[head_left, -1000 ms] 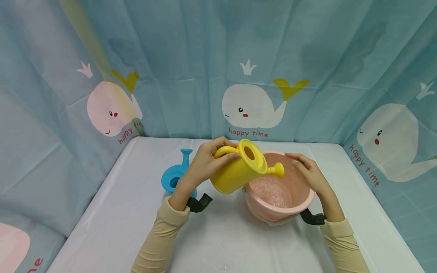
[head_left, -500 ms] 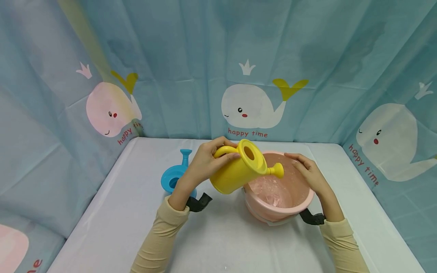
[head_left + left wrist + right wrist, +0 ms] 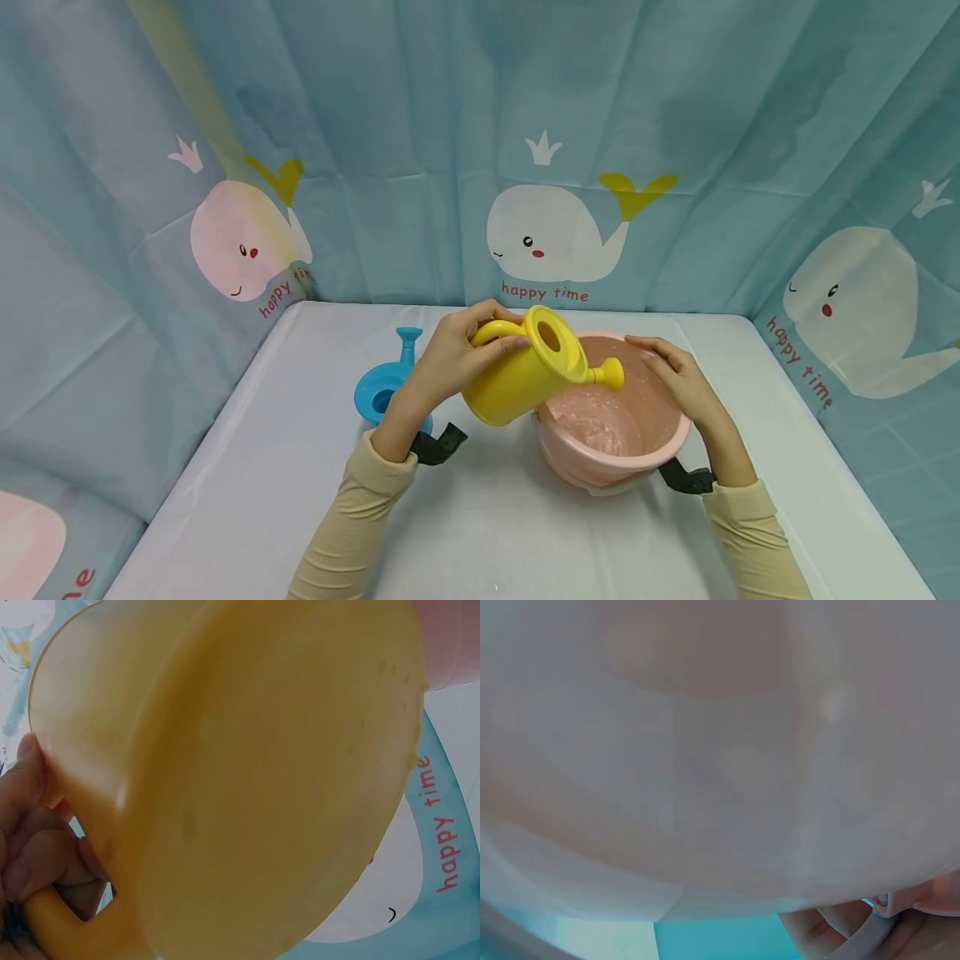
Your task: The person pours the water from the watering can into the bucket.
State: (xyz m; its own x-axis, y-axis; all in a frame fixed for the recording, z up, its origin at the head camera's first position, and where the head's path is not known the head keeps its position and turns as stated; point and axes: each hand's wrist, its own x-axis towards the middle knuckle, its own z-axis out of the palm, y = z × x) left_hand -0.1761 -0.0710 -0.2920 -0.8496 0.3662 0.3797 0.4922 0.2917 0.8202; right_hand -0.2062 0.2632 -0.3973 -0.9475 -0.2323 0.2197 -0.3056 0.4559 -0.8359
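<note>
Left hand (image 3: 459,354): grips tilted yellow watering can (image 3: 510,390), unmoved
Right hand (image 3: 678,379): clamped on pink bucket (image 3: 576,458) at its rim, unmoved
Water (image 3: 596,423): ripples reshaped since earlier

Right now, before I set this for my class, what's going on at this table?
A person's left-hand grip holds a tipped yellow watering can by its handle, spout over a pink bucket. The right-hand grip holds the bucket's rim. Rippled water shows inside. A blue watering can sits on the table, partly behind the left arm.
</note>
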